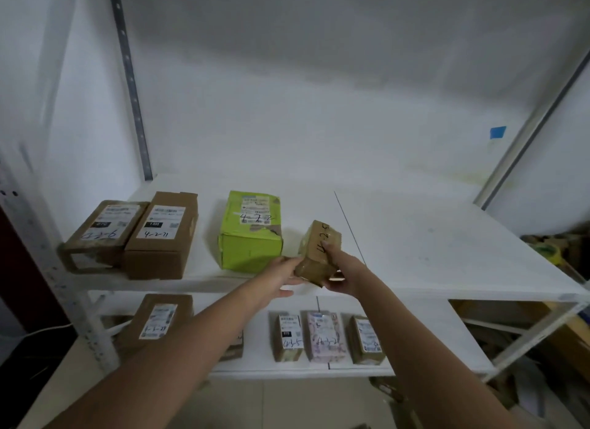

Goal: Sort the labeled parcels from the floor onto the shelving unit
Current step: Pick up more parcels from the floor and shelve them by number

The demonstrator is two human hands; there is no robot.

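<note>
A small brown taped parcel (319, 249) with handwritten numbers is tilted at the front edge of the white upper shelf (431, 246). My left hand (284, 275) holds its lower left end and my right hand (338, 269) grips its right side with a finger over the top. Left of it on the same shelf stand a green parcel (250, 233) marked 4-2-2 and two brown labeled boxes (162, 237), (102, 233). The underside of the held parcel is hidden.
The lower shelf (415, 336) carries several labeled parcels, among them a brown box (159, 320) at left and three small ones (325, 337) under my arms. Grey metal uprights (131, 80) frame the unit. Cardboard clutter (558, 329) lies at right.
</note>
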